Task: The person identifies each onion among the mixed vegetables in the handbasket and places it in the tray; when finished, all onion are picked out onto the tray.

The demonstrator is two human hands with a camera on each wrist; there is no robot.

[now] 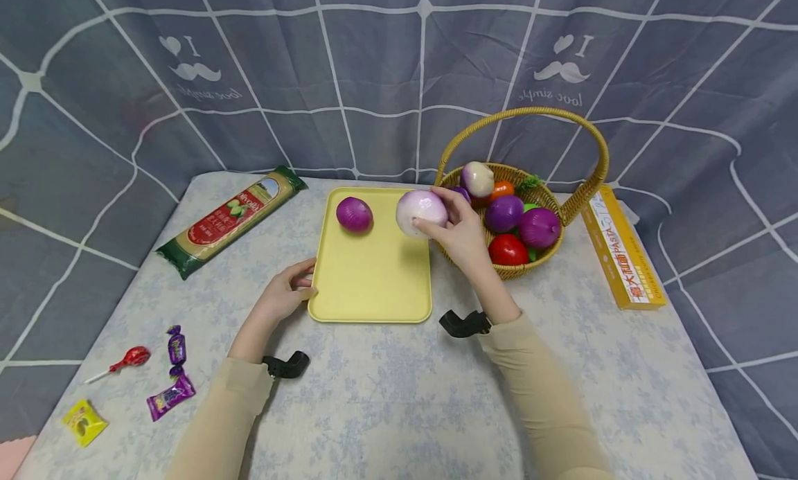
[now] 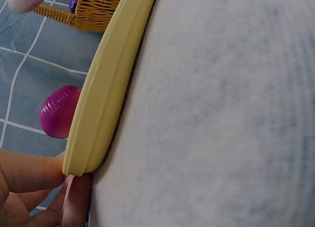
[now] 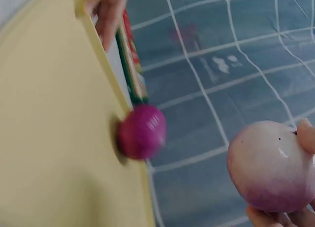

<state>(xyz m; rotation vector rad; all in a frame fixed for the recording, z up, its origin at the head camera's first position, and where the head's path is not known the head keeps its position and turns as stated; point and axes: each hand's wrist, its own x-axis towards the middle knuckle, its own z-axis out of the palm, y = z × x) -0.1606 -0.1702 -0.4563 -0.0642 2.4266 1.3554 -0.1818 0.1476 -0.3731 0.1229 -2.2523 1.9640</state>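
My right hand grips a pale pink-and-white onion just above the far right corner of the yellow tray. A dark purple onion lies on the tray's far left part. My left hand pinches the tray's near left edge, thumb on top, fingers under the rim. The wicker basket right of the tray holds several toy vegetables, among them purple onions and a red tomato.
A pasta packet lies at the far left of the table, a yellow pasta box at the right. A red lollipop and wrapped sweets lie near the front left. A patterned curtain hangs behind.
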